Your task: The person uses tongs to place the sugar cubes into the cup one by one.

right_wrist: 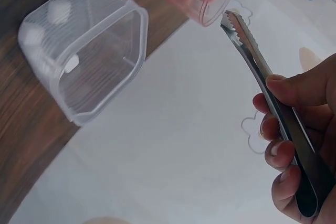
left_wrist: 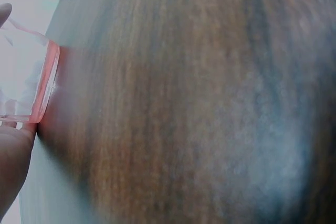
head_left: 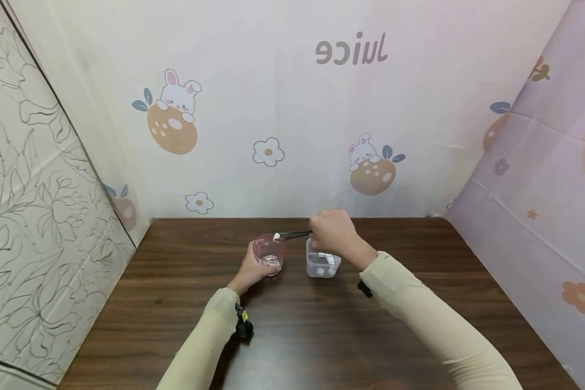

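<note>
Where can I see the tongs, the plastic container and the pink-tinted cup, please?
Tongs [right_wrist: 287, 120], right wrist view, middle of their length.
Plastic container [right_wrist: 92, 19], right wrist view, outer side wall.
Pink-tinted cup [head_left: 268, 248], head view, side wall.

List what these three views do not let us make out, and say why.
- Head view: the tongs' handle end, covered by the right hand.
- Head view: the exact count of white pieces, small and blurred in the cloudy tub.
- Left wrist view: most of the left hand and part of the pink cup, cut off by the left edge.
</note>
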`<move>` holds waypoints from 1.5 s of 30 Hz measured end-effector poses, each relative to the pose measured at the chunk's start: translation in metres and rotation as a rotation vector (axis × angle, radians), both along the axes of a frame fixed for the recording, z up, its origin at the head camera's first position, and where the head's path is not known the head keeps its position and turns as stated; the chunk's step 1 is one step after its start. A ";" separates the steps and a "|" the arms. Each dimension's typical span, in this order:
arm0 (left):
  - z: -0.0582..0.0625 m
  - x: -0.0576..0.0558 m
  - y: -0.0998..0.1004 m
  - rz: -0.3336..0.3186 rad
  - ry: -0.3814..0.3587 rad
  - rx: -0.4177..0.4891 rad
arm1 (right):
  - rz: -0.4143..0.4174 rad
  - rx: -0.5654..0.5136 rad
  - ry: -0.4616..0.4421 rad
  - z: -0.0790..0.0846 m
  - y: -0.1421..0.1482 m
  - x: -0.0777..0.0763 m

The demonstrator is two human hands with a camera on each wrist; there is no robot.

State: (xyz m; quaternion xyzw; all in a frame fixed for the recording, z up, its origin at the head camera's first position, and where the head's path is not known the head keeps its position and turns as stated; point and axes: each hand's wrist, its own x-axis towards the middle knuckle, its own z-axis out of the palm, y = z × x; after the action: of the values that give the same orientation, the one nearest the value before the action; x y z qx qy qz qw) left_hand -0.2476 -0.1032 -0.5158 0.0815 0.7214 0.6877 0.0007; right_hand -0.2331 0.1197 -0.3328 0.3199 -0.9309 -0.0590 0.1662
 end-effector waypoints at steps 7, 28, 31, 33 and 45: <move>0.017 0.009 0.000 -0.039 -0.033 -0.001 | 0.030 -0.003 0.011 -0.004 -0.007 0.001; 0.032 0.015 0.000 -0.051 -0.002 0.008 | 0.014 0.097 -0.012 -0.030 -0.034 -0.008; 0.031 0.015 0.000 -0.059 -0.010 0.031 | 0.016 0.117 0.005 -0.033 -0.040 -0.009; 0.030 0.014 -0.001 -0.062 -0.012 0.033 | 0.018 0.121 0.009 -0.034 -0.044 -0.010; 0.031 0.016 -0.002 -0.068 -0.017 0.012 | -0.009 0.129 -0.026 -0.038 -0.054 -0.010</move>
State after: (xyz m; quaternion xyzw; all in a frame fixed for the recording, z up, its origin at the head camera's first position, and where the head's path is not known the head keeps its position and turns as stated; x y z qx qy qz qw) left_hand -0.2315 -0.1053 -0.4849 0.1001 0.7141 0.6922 0.0295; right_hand -0.2428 0.0658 -0.3708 0.3266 -0.9287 -0.1153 0.1327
